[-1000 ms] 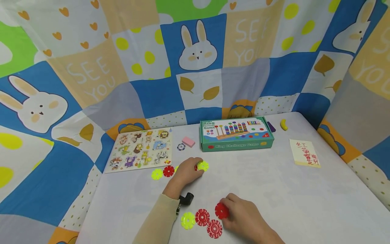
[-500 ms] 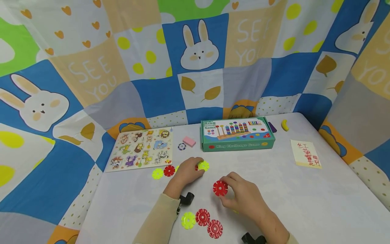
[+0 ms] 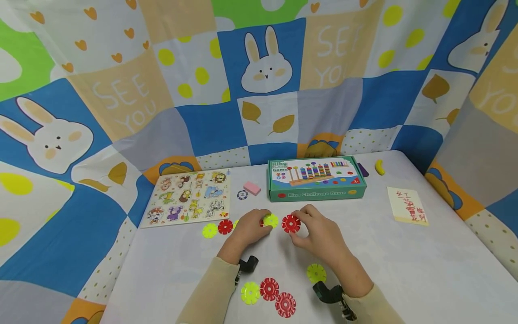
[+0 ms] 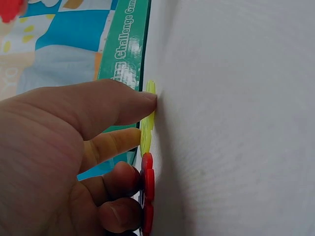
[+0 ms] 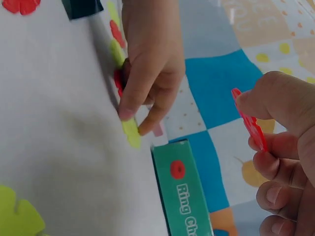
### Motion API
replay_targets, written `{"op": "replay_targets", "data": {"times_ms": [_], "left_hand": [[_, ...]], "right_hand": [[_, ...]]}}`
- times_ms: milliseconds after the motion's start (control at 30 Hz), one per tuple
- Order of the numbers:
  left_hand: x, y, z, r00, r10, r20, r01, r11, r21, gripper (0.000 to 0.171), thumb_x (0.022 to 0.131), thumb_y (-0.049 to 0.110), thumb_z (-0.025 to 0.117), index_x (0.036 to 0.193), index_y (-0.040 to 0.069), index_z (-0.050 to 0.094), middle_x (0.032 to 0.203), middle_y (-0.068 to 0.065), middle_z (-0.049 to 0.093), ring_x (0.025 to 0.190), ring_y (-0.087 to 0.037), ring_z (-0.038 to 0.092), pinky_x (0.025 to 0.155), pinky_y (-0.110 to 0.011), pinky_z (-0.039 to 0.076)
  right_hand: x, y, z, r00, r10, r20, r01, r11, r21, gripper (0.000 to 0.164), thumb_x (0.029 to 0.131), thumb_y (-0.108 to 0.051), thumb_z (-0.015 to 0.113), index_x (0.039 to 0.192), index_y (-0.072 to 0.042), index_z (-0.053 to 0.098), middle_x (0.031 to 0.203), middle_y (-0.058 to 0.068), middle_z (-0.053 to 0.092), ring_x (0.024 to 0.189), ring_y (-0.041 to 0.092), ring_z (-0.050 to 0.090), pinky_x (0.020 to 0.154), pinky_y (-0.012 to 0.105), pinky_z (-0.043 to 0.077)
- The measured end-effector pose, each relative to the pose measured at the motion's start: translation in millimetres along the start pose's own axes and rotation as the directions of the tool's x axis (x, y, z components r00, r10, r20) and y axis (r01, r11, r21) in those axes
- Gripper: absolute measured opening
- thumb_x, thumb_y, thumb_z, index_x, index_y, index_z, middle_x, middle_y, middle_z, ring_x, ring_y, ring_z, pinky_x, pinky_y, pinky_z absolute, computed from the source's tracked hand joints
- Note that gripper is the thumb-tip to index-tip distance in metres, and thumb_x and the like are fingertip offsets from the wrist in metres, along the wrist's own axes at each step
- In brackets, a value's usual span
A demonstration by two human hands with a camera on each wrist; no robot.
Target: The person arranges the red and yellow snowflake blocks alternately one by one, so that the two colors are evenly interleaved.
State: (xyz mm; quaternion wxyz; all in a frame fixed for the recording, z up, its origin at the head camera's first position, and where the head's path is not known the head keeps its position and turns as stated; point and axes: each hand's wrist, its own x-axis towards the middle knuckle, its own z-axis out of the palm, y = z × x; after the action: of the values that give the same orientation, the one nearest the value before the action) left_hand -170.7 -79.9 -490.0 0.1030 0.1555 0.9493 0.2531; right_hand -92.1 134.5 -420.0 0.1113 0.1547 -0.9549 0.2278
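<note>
In the head view my right hand (image 3: 321, 231) pinches a red flower-shaped plastic disc (image 3: 291, 223) by its edges, lifted above the table. To its left, my left hand (image 3: 251, 229) holds a yellow-green disc (image 3: 271, 221) between thumb and index finger at the right end of a row. That disc lies flat on the table. Its neighbour, a red disc (image 4: 147, 194), touches the other fingertips in the left wrist view. Farther left along the row are another red disc (image 3: 225, 227) and a yellow-green disc (image 3: 209, 231); my left hand partly covers the row's middle.
Nearer me lie loose yellow-green (image 3: 250, 293) and red discs (image 3: 285, 304), with another yellow-green disc (image 3: 316, 273) by my right wrist. Behind are an animal puzzle board (image 3: 186, 198), pink block (image 3: 252, 188), poker chip (image 3: 242, 195), green game box (image 3: 317, 195), toy banana (image 3: 379, 167) and paper note (image 3: 406, 205).
My right hand has lifted the red disc from the near group and carried it forward, close to the row's right end. A yellow-green disc beneath that arm has come into view. My left hand stays put.
</note>
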Motion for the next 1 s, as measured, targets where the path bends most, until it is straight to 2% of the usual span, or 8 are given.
{"op": "replay_targets", "data": {"times_ms": [333, 667, 833, 1000], "left_hand": [[-0.1, 0.3, -0.8, 1.000, 0.000, 0.002, 0.000, 1.000, -0.011, 0.048, 0.084, 0.035, 0.069, 0.128, 0.020, 0.058, 0.117, 0.001, 0.060, 0.097, -0.015, 0.053, 0.091, -0.038, 0.044], [-0.3, 1.5, -1.7, 1.000, 0.003, -0.004, -0.003, 1.000, 0.000, 0.048, 0.085, 0.034, 0.068, 0.129, 0.019, 0.057, 0.116, 0.001, 0.060, 0.096, -0.015, 0.052, 0.091, -0.037, 0.044], [0.2, 0.8, -1.9, 1.000, 0.005, 0.011, -0.005, 1.000, -0.009, 0.048, 0.085, 0.034, 0.068, 0.130, 0.019, 0.057, 0.119, 0.001, 0.059, 0.102, -0.016, 0.053, 0.094, -0.038, 0.043], [-1.1, 1.1, -3.6, 1.000, 0.010, 0.018, -0.010, 1.000, -0.004, 0.048, 0.085, 0.034, 0.068, 0.129, 0.018, 0.057, 0.120, 0.000, 0.059, 0.104, -0.016, 0.053, 0.095, -0.039, 0.042]], "right_hand": [[30, 23, 24, 0.991, 0.061, 0.115, -0.057, 0.998, -0.042, 0.053, 0.072, -0.039, 0.078, 0.115, -0.011, 0.066, 0.098, 0.001, 0.051, 0.075, 0.012, 0.051, 0.060, 0.026, 0.047], [48, 34, 50, 0.937, 0.172, 0.303, -0.156, 0.985, -0.075, 0.058, 0.072, -0.043, 0.078, 0.118, -0.010, 0.065, 0.100, 0.003, 0.054, 0.086, 0.016, 0.052, 0.072, 0.031, 0.051], [49, 39, 61, 0.925, 0.197, 0.326, -0.174, 0.980, -0.099, 0.056, 0.074, -0.041, 0.078, 0.118, -0.010, 0.065, 0.101, 0.004, 0.056, 0.088, 0.017, 0.053, 0.078, 0.034, 0.051], [49, 40, 66, 0.935, 0.164, 0.315, -0.148, 0.986, -0.074, 0.053, 0.076, -0.039, 0.077, 0.120, -0.010, 0.065, 0.098, 0.003, 0.056, 0.086, 0.016, 0.053, 0.079, 0.034, 0.050]]}}
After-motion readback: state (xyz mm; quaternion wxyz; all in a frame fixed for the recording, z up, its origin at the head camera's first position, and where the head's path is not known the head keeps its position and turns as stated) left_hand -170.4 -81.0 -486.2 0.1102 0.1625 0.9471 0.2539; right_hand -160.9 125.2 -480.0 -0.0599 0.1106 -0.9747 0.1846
